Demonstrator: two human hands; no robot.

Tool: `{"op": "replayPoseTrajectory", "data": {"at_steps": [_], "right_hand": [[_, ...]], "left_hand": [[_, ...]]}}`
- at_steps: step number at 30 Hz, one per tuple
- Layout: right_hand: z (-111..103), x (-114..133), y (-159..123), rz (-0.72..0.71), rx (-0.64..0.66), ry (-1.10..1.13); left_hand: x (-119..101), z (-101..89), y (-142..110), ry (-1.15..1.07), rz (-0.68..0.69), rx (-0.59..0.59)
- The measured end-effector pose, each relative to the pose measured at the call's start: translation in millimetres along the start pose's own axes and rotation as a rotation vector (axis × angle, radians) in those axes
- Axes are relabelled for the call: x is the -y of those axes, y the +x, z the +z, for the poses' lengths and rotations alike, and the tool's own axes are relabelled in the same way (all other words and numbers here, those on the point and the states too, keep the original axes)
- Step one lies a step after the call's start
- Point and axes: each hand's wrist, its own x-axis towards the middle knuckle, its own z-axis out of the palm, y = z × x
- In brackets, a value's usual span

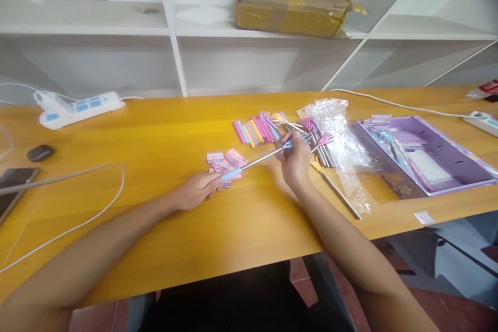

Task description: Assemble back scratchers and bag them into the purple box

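A back scratcher with a silver rod, a light blue handle and a blue claw head is stretched between my hands. My left hand is closed around its blue handle. Near the claw end, my right hand grips the head. Beneath the handle lie several small pink-and-purple printed cards. Beyond my right hand sits a row of coloured handle tubes in pink, blue and orange. More back scratchers with pink, purple and yellow claws are heaped beside it, and a yellow-clawed one lies apart.
Clear plastic bags lie right of the heap, against an open purple box holding packaged items. A white power strip, a black case, a phone and white cables are at left. A taped carton sits on the shelf.
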Motion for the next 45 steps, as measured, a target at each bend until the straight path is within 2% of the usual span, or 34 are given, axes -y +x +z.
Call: {"op": "replayPoseTrajectory", "data": {"at_steps": [4,10,14,24,29,45], "right_hand": [[3,-4,-4,0.025,0.029,0.035],[9,-14,-14,0.035,0.049,-0.036],[15,-19,-24,0.04,0.117,-0.044],[27,-18,-41,0.039,0.154,-0.027],[30,-16,-49,0.075,0.167,-0.004],[39,-23,-62,0.061,0.253,0.002]], "left_hand": [[-1,0.1,0,0.004,0.006,0.004],[-2,1.5,0,0.027,0.01,-0.015],[-4,1.6,-1,0.066,0.006,-0.017],[2,3.0,0,0.195,0.045,0.003],[-2,2.4,0,0.207,0.062,0.019],[-2,5.1,1,0.207,0.097,0.035]]}}
